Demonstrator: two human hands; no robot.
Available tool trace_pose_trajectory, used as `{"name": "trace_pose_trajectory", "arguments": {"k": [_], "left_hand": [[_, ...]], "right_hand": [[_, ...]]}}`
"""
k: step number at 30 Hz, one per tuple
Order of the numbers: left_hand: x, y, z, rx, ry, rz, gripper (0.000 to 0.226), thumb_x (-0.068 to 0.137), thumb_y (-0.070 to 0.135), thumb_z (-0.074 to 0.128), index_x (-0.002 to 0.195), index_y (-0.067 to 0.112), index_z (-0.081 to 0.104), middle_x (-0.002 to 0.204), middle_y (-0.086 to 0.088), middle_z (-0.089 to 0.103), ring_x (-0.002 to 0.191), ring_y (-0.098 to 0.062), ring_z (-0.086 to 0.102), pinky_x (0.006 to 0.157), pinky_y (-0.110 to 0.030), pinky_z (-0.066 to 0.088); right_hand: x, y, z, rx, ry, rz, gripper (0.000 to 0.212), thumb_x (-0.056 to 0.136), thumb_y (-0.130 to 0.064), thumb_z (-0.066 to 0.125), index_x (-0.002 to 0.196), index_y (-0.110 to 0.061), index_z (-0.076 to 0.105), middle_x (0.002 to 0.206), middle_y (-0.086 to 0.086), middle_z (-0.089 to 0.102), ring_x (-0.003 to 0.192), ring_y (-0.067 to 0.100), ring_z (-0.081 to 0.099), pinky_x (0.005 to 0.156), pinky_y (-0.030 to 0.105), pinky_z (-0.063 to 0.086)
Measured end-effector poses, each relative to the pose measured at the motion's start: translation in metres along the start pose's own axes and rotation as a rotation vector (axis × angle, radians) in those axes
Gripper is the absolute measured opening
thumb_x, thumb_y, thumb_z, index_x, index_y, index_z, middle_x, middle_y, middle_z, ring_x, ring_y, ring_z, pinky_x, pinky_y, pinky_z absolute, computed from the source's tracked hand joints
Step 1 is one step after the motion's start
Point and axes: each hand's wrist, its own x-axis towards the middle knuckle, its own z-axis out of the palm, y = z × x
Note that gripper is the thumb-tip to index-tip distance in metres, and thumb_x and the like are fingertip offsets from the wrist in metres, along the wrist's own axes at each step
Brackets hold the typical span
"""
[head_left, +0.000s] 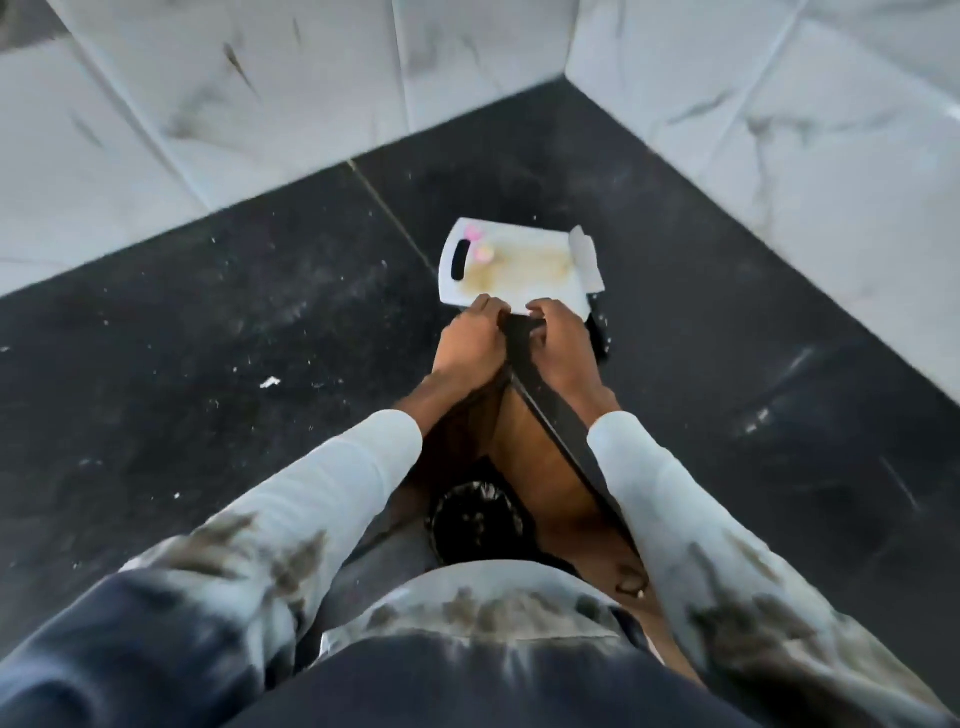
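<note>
A long dark flat bar runs from near my foot at the lower right up to my hands in the middle of the view. My left hand grips the bar's upper end from the left, fingers curled over it. My right hand grips the same end from the right. Just beyond the hands a white cutting board with brownish stains lies on the dark floor. Two small pink pieces sit by its handle slot.
A black round bowl flecked with white stands under my arms beside my bare leg. White specks litter the black tiled floor. White marble walls meet in a corner behind the board. A white sheet lies at the board's right end.
</note>
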Motion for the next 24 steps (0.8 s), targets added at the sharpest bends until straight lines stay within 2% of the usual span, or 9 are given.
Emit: {"name": "trace_pose_trajectory", "arguments": {"k": [3, 8, 14, 18, 21, 24], "left_hand": [[0.030, 0.004, 0.002, 0.012, -0.011, -0.070, 0.042, 0.100, 0.002, 0.052, 0.140, 0.013, 0.061, 0.143, -0.003, 0.061, 0.119, -0.031, 0.068, 0.102, -0.047, 0.059], [0.072, 0.006, 0.017, 0.029, -0.057, -0.132, 0.046, 0.099, 0.000, 0.054, 0.144, 0.010, 0.060, 0.150, -0.004, 0.056, 0.125, -0.033, 0.065, 0.105, -0.044, 0.054], [0.104, -0.002, 0.037, 0.039, -0.108, -0.165, 0.045, 0.098, 0.005, 0.056, 0.142, 0.011, 0.061, 0.147, -0.004, 0.056, 0.125, -0.032, 0.064, 0.104, -0.045, 0.055], [0.109, -0.007, 0.045, 0.031, -0.133, -0.176, 0.044, 0.097, 0.005, 0.057, 0.141, 0.011, 0.061, 0.144, -0.004, 0.058, 0.125, -0.030, 0.063, 0.105, -0.044, 0.054], [0.108, -0.008, 0.046, 0.026, -0.140, -0.166, 0.044, 0.097, 0.005, 0.057, 0.140, 0.012, 0.062, 0.142, -0.003, 0.059, 0.124, -0.028, 0.064, 0.103, -0.043, 0.055], [0.105, -0.011, 0.043, 0.009, -0.130, -0.164, 0.042, 0.097, 0.005, 0.057, 0.139, 0.012, 0.064, 0.141, -0.003, 0.061, 0.124, -0.027, 0.064, 0.105, -0.044, 0.056]], "right_hand": [[0.032, 0.022, -0.007, -0.064, 0.026, 0.020, 0.038, 0.099, 0.000, 0.063, 0.136, -0.008, 0.062, 0.136, 0.009, 0.065, 0.119, 0.027, 0.065, 0.105, 0.041, 0.055], [0.080, 0.061, -0.006, -0.084, 0.071, 0.058, 0.041, 0.098, -0.003, 0.069, 0.139, -0.006, 0.063, 0.140, 0.009, 0.061, 0.127, 0.028, 0.063, 0.113, 0.039, 0.049], [0.125, 0.096, 0.001, -0.105, 0.055, 0.073, 0.052, 0.096, -0.002, 0.072, 0.146, -0.002, 0.057, 0.142, 0.011, 0.059, 0.130, 0.030, 0.058, 0.116, 0.040, 0.047], [0.141, 0.102, 0.014, -0.122, 0.026, 0.061, 0.051, 0.096, -0.002, 0.072, 0.145, -0.003, 0.059, 0.139, 0.013, 0.061, 0.131, 0.032, 0.054, 0.116, 0.040, 0.045], [0.149, 0.104, 0.018, -0.118, 0.030, 0.054, 0.038, 0.095, 0.003, 0.069, 0.132, -0.001, 0.069, 0.128, 0.013, 0.065, 0.121, 0.033, 0.057, 0.109, 0.040, 0.051], [0.150, 0.104, 0.017, -0.023, 0.090, 0.080, 0.024, 0.092, 0.011, 0.062, 0.104, -0.002, 0.079, 0.106, 0.012, 0.072, 0.098, 0.026, 0.069, 0.093, 0.033, 0.059]]}}
